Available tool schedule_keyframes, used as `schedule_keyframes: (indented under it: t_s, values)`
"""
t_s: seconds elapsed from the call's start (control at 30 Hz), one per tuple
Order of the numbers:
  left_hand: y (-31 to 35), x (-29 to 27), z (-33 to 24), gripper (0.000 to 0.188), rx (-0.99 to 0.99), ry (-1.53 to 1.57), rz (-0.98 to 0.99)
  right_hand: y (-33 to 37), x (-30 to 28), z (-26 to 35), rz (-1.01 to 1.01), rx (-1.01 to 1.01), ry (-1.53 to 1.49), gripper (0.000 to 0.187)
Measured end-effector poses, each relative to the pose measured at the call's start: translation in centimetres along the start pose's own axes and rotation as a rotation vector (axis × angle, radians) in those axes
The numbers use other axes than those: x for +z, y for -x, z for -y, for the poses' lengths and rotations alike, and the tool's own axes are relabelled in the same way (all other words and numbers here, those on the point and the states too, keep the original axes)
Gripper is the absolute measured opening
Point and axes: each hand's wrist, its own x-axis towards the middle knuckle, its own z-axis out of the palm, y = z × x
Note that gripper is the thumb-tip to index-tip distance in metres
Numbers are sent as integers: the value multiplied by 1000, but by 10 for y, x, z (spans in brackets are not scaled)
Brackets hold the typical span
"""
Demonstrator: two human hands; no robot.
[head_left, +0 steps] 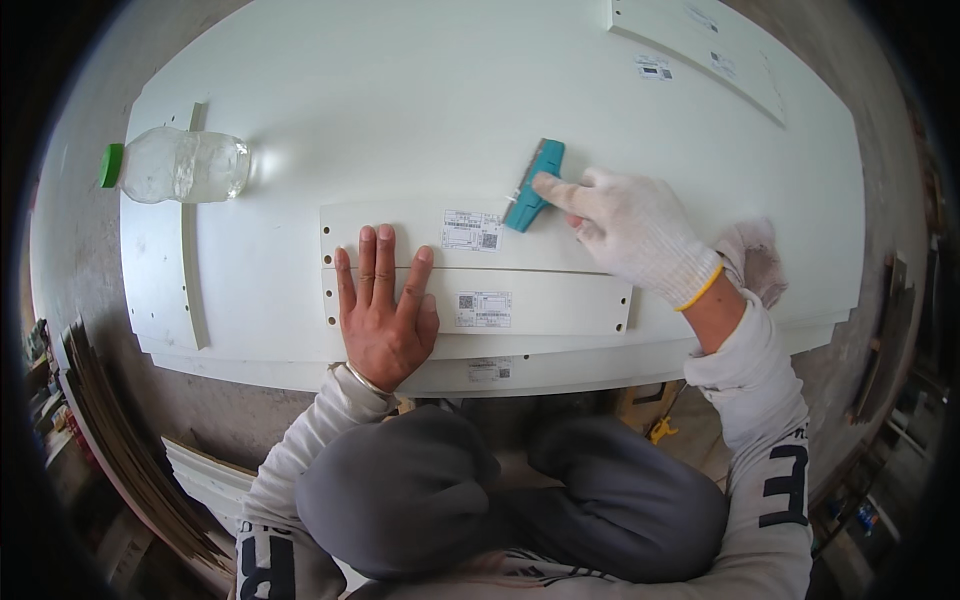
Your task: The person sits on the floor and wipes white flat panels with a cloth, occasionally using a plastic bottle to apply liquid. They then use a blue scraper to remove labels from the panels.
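Bare left hand (pixel 385 320) spread on two long white boards (pixel 565 300), white-gloved right hand (pixel 648 232) gripping teal plastic scraper (pixel 541 180) beside printed white rectangular label (pixel 470 230), ahead-right of left hand; scraping apparently in hand, next stroke wanting a low angle.

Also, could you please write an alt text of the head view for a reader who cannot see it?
A gloved right hand holds a teal scraper by the right edge of a printed label, while the bare left hand rests across two narrow white panels; a green-capped clear bottle is at the left.
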Motion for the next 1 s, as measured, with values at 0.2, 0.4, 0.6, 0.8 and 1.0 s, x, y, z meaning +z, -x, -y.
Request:
schedule_keyframes:
  t_s: [0.2, 0.4, 0.6, 0.8, 1.0]
  values:
    - [0, 0, -4, 56, -4, -23, 5, 40, -12, -9, 48, 152, -17, 55]
    - [0, 1, -1, 56, 7, -21, -2, 28, -11, -4, 22, 123, 54, 57]
    - [-2, -1, -2, 57, 6, -24, 20, 38, -9, -10, 29, 167, -31, 46]
    - [1, 3, 3, 60, 14, -24, -2, 24, -11, 2, 58, 138, 45, 50]
    - [-1, 2, -1, 61, 17, -6, 13, 27, -5, 1, 48, 135, 36, 45]
